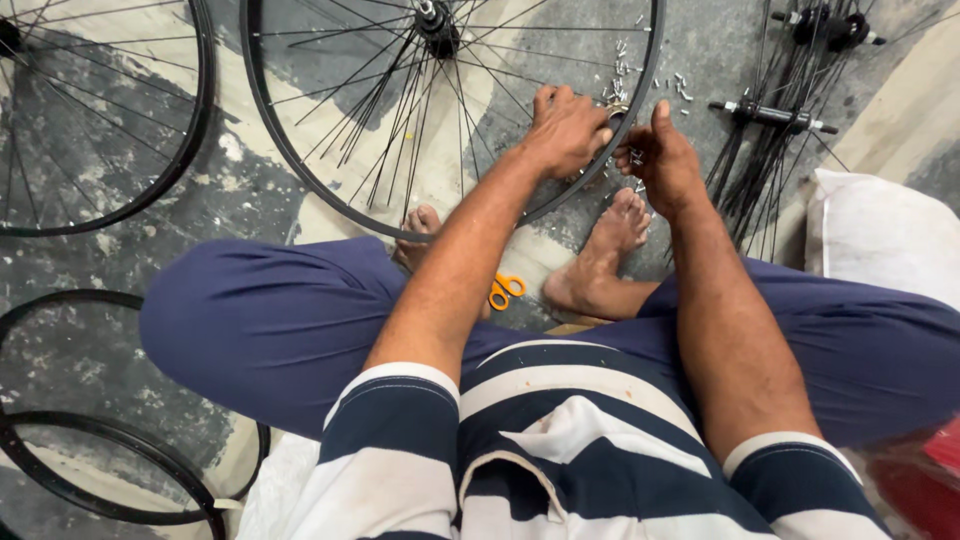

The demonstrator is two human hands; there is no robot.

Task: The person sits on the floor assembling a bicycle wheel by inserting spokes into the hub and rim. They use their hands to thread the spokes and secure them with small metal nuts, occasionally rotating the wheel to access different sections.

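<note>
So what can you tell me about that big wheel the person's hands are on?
The bicycle wheel has a thin black rim, many fine dark spokes and a metal hub near the picture's top edge. It looks like metal, with no tyre. It seems to lie flat on the grey floor, in front of the person's bare feet. The left hand rests on the rim's right side; the right hand is just beside it, pinching something small at the rim. Small silvery bits lie scattered nearby.

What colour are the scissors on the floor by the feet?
The scissors have orange handles, seen in the head view, between the bare feet.
</note>
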